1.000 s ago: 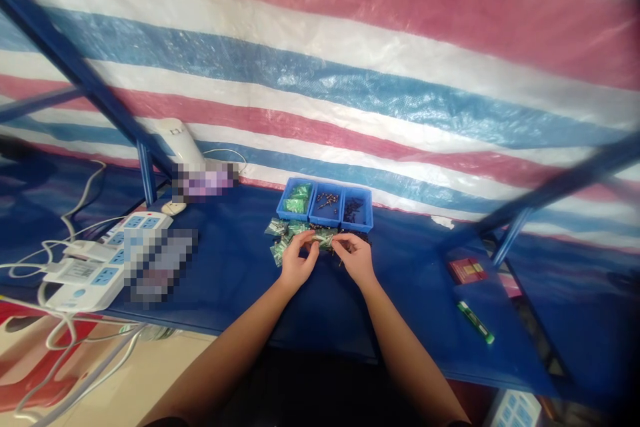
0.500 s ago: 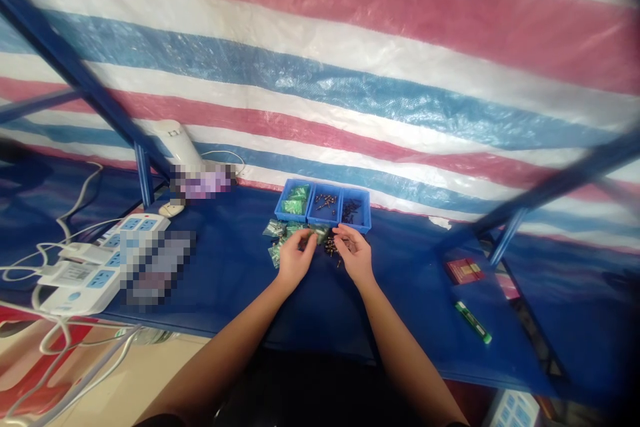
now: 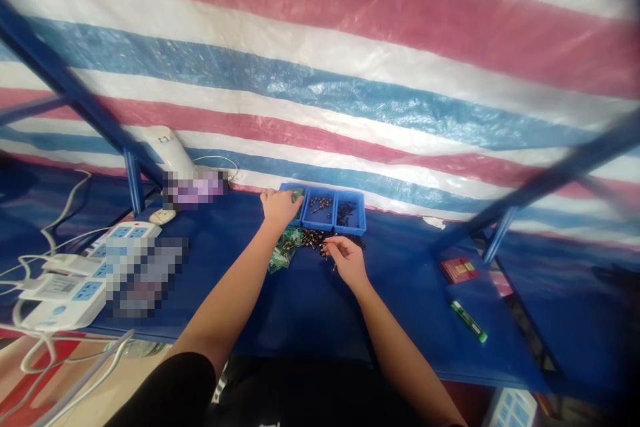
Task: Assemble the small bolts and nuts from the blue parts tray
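Note:
My left hand [image 3: 279, 205] reaches forward into the leftmost of three small blue bins [image 3: 324, 209], fingers curled over green packets inside; what it grips is hidden. My right hand [image 3: 344, 259] hovers just in front of the bins, fingers pinched near a scatter of small dark screws [image 3: 316, 240] on the blue table. A pile of green packets [image 3: 283, 248] lies beside my left forearm. The middle bin holds small screws, the right bin dark parts.
White power strips [image 3: 65, 280] with cables lie at the left. A white device [image 3: 167, 147] stands at the back left. A red box [image 3: 459, 269] and a green pen [image 3: 469, 321] lie at the right. Blue frame posts [image 3: 133, 180] rise on both sides, a striped tarp behind.
My left hand left the packet it held with the right and reached forward into the leftmost bin. My right hand stayed near the loose screws. The view shifted slightly.

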A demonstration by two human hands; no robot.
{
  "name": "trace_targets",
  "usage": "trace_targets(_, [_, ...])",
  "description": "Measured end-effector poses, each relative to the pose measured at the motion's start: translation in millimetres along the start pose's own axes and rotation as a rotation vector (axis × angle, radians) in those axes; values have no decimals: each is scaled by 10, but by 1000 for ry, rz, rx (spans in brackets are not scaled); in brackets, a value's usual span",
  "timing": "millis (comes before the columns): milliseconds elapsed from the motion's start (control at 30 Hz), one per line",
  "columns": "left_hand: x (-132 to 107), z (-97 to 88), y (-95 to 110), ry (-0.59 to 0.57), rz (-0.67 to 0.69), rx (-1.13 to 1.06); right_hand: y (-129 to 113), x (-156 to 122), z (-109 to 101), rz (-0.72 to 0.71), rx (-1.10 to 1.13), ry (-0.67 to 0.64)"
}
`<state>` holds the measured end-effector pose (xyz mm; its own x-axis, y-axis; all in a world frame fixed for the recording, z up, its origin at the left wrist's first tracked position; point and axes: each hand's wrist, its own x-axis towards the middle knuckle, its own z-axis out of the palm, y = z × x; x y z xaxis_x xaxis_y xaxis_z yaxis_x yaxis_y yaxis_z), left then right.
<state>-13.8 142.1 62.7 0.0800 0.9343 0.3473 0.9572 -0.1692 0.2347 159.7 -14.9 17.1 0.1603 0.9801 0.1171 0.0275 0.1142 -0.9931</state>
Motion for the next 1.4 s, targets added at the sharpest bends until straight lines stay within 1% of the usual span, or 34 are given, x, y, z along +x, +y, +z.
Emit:
trace_targets(67, [-9, 66, 51, -44, -2, 31, -20, -5, -2, -2, -15, -1])
trace_targets(133, [-19, 100, 75, -42, 6, 48, -41, -15, 3, -1, -32, -8])
trace_targets(200, [-16, 105, 74, -51, 4, 46, -57, -27, 12, -2, -53, -20])
trace_targets(300, [-17, 62, 48, -82, -20, -9, -75, -45, 26, -16, -98, -43])
trace_targets(367, [-66, 1, 26, -48, -11, -66, -85, -55, 28, -27, -130, -56])
trace_targets(400, [-117, -39, 12, 1, 6, -89, -91, -59, 28, -33, -144, -60])
trace_targets(467, [-278, -128, -24, 90, 44, -127, -102, -64, 23, -44, -165, -65])
trace_targets(500, [-386, -174, -48, 108, 52, -141, -108, -66, 21, -48, -172, -68])
trace_targets(567, [-642, -262, -106, 107, 35, -145, -119, -70, 19, -50, -185, -73])
trace_targets(633, [-922, -332, -168, 68, -12, -120, -131, -76, 21, -49, -198, -76])
trace_targets(733, [-1310, -386, -244, -66, -18, -76, -151, -90, 26, -55, -220, -87])
trace_targets(767, [-1414, -387, -260, -88, -21, -52, -157, -95, 27, -61, -226, -94])
trace_targets(833, [-1571, -365, -276, -113, -27, -20, -163, -99, 28, -77, -233, -107])
trace_targets(900, [-1654, -318, -273, -101, -18, -30, -158, -95, 26, -89, -235, -109])
trace_targets(1000, [-1672, -248, -249, -35, 26, -81, -138, -77, 20, -86, -243, -100])
trace_targets(1100, [-1616, -222, -220, 14, 65, -115, -123, -59, 13, -80, -241, -96])
trace_targets(1200, [-1519, -237, -198, 40, 82, -168, -124, -54, 11, -75, -225, -93])
trace_targets(1400, [-1347, -261, -102, 61, 108, -369, -119, -67, 25, -78, -250, -101])
